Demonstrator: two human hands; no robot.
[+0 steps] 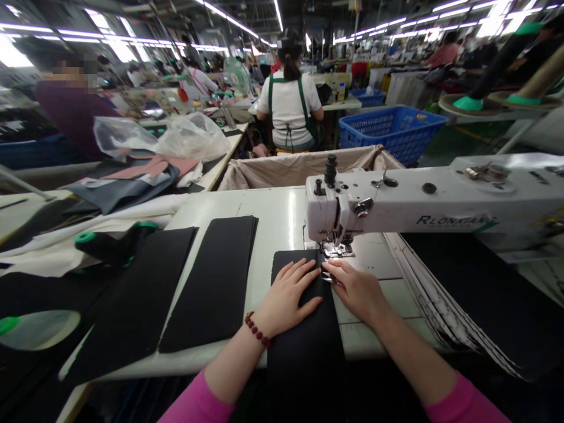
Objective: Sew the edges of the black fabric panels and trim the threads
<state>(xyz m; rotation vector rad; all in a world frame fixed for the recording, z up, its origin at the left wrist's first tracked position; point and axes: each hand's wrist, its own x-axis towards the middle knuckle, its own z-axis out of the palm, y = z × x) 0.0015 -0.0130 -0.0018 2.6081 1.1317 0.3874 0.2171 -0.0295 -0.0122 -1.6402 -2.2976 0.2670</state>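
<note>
My left hand [291,296] lies flat with fingers spread on a long black fabric panel [304,364]. The panel runs from beneath the presser foot [337,249] of a white sewing machine [396,200] down over the table's front edge. At the panel's right edge, close to the foot, my right hand [359,291] is closed around small metal thread snips [330,277], their blades pointing left. Its fingertips also rest by the panel's edge. The needle area is partly hidden by the machine head.
Stacked black panels [211,282] lie to the left, with black thread cones [106,247] beyond. Layered dark pieces with pale edges [440,299] lie right of the machine. Behind the table are a cloth-lined bin [304,167], a blue basket [392,132] and a seated co-worker [288,100].
</note>
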